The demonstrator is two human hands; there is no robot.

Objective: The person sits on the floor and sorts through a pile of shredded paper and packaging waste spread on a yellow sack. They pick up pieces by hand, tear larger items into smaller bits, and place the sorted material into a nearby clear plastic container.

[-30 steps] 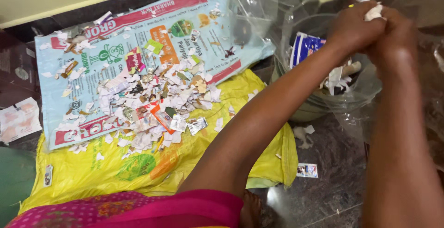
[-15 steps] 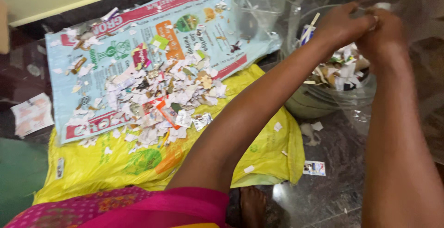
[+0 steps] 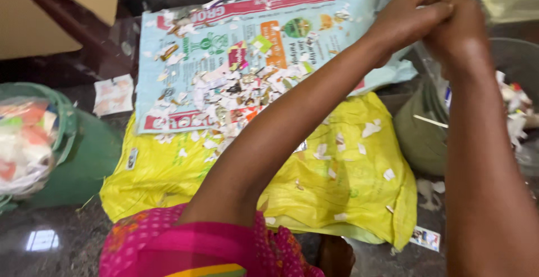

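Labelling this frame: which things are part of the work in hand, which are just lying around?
In hand:
left hand and right hand, pressed together above the bowl
paper scraps in bowl
torn-paper pile on the printed sheet

Lying about:
yellow bag
green bin
loose paper

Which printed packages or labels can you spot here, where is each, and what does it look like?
Blue sack: flattened, top centre, light blue with red bands and coloured pictures, strewn with paper scraps.
Yellow sack: flat, under the blue one, crumpled, bright yellow.
Small card: on the floor, bottom right, white with coloured print.
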